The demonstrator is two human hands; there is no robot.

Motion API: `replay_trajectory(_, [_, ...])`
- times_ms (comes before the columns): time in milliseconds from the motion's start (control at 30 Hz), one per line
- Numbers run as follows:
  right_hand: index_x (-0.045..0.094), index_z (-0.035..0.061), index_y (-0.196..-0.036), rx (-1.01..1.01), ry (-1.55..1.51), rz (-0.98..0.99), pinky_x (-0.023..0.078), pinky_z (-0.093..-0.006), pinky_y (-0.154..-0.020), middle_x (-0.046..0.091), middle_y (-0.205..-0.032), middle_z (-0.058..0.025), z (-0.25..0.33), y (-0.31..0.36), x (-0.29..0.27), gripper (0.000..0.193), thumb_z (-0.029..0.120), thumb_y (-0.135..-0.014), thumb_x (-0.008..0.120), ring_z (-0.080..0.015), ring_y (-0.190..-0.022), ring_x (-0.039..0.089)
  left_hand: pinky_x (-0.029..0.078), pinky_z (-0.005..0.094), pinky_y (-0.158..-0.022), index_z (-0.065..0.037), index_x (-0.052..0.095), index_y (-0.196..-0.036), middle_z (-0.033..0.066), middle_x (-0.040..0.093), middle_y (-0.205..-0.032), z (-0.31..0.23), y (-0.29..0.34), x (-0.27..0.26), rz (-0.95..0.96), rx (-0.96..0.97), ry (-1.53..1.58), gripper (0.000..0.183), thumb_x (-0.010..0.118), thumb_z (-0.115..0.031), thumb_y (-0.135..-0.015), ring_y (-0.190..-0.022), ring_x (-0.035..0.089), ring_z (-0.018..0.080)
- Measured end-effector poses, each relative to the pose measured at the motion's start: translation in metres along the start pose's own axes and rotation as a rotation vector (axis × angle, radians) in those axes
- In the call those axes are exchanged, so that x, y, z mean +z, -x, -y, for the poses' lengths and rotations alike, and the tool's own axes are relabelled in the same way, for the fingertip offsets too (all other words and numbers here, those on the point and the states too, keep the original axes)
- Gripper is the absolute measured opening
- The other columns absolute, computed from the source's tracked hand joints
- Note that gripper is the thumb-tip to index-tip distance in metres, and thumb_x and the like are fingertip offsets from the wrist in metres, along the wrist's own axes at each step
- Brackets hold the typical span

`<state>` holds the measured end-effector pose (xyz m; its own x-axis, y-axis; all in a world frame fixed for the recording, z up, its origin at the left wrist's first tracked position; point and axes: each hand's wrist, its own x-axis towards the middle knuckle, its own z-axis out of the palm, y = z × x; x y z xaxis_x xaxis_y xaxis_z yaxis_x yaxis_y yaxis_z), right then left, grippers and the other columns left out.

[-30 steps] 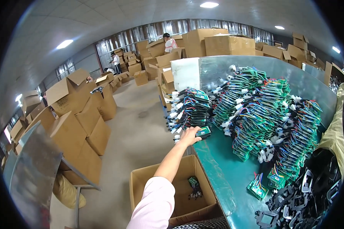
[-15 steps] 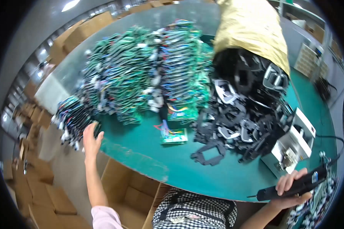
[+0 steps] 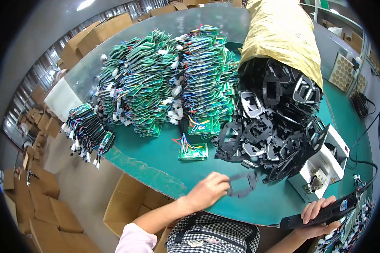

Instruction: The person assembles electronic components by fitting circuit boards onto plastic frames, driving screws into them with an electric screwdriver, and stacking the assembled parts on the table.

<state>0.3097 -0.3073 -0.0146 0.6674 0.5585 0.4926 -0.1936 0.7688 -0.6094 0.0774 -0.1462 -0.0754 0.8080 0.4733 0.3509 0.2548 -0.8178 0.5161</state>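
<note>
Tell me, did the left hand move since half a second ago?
Yes. The left hand left the bundles of circuit boards at the table's left edge and now sits by the black plastic frame, near the heap of black frames.

Bare green tabletop [image 3: 156,158] open along the near edge, passable between one loose circuit board [image 3: 193,151] and the left hand [image 3: 207,190]. Blocked behind by stacked circuit boards [image 3: 164,80]; hemmed on the right by a black frame heap [image 3: 274,122] and white machine [image 3: 325,168].
</note>
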Motion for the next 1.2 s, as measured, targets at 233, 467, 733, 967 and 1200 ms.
replay_trajectory(233, [0.035,0.0034,-0.086,0.008,0.023,-0.048,0.032,-0.0172,-0.032,0.038,-0.055,-0.0023,-0.010,-0.007,0.004,0.056,0.055,-0.078,0.053,-0.0077,-0.036,0.039,0.047,0.0340,-0.077,-0.001,0.056,-0.090,0.0105,0.055,-0.104,-0.019,0.005,0.014,0.022,0.067,0.126,0.021,0.061,-0.002,-0.070,-0.096,0.051,0.0274])
replay_trajectory(467, [0.035,0.0029,-0.089,-0.001,0.054,-0.054,0.032,-0.0163,-0.034,0.038,-0.056,-0.0023,-0.007,-0.005,-0.002,0.056,0.055,-0.078,0.054,-0.0080,-0.037,0.039,0.041,0.0381,-0.086,-0.004,0.055,-0.099,0.0127,0.053,-0.110,0.015,-0.008,-0.049,-0.135,-0.004,-0.256,0.029,0.064,-0.016,-0.073,-0.097,0.051,0.0298])
replay_trajectory(733, [0.042,0.0018,-0.094,-0.014,0.106,-0.050,0.036,-0.0222,-0.042,0.044,-0.064,-0.0070,0.011,-0.019,-0.001,0.063,0.058,-0.071,0.060,-0.0133,-0.046,0.043,0.039,0.0375,-0.076,-0.008,0.051,-0.102,0.0038,0.055,-0.101,0.077,-0.019,-0.101,0.341,-0.227,-0.536,0.042,0.060,-0.006,-0.061,-0.097,0.045,0.0262])
replay_trajectory(967, [0.039,0.0033,-0.110,-0.107,0.118,0.043,0.035,-0.0221,-0.039,0.041,-0.064,-0.0047,0.025,-0.068,-0.020,0.074,0.058,-0.067,0.063,-0.0117,-0.048,0.040,0.041,0.0386,-0.085,-0.005,0.055,-0.093,0.0088,0.058,-0.094,0.068,-0.027,-0.128,0.185,-0.022,-0.330,0.046,0.069,-0.003,-0.049,-0.102,0.048,0.0303])
replay_trajectory(1200, [0.040,-0.0001,-0.096,-0.279,0.418,0.116,0.040,-0.0238,-0.043,0.046,-0.064,-0.0075,0.033,-0.095,-0.014,0.071,0.064,-0.071,0.054,-0.0137,-0.046,0.046,0.022,0.0382,-0.104,0.003,0.046,-0.115,0.0167,0.044,-0.122,0.105,0.035,-0.131,-0.949,-0.088,0.482,0.053,0.061,-0.029,-0.075,-0.116,0.040,0.0295])
